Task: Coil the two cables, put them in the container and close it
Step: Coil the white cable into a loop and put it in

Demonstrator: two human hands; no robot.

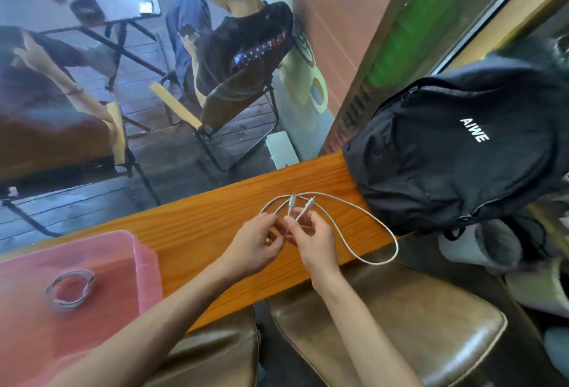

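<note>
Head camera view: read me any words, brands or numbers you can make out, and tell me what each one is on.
"AIWE": white capital letters on the black backpack at the right end of the wooden counter.
Nothing else is legible: the pink container, the coiled cable in it and the white cable held in both hands show no text.

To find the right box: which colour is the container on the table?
Translucent pink container, seen best in the head view.

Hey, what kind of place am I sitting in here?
Probably a café or casual seating area: a long wooden counter faces a window, padded stools sit below it, and people on folding chairs sit at tables beyond.
</note>
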